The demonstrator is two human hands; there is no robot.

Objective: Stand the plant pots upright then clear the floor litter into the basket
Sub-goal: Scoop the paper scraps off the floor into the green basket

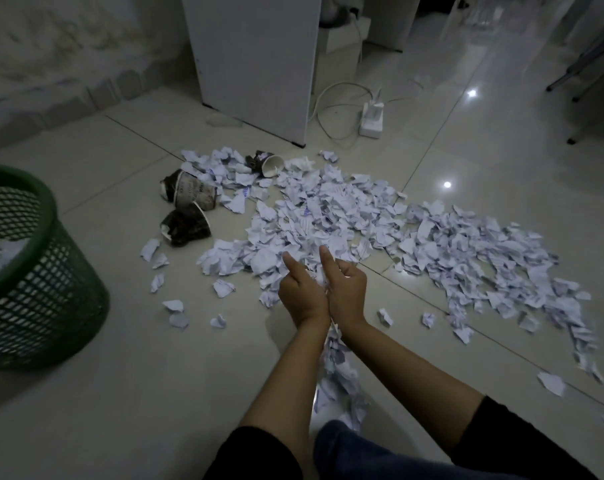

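- The fingers (350, 271) of the right hand (345, 292) curl inward around a wad of paper scraps (319, 280), thumb sticking up; the left hand (302, 296) presses against it from the other side, its fingers curled under and its thumb raised too, so both hands clamp the same bundle between them
- More scraps (338, 368) hang or fall in a blurred column below the wrists, between the forearms, above a blue-trousered knee (356, 452)
- The main litter pile (328, 216) spreads over the tiled floor (120, 375) just beyond the hands and trails off to the right
- Three dark patterned pots lie on their sides at the left edge of the pile: one (193, 192) beside another (186, 225) nearer the viewer, a third (266, 162) farther back with its white mouth facing the viewer
- The green mesh basket (47, 282) stands on the floor well to the left, with some white paper visible inside
- A white cabinet (255, 57) stands behind the pile, with a white power strip (372, 119) and cables on the floor to its right
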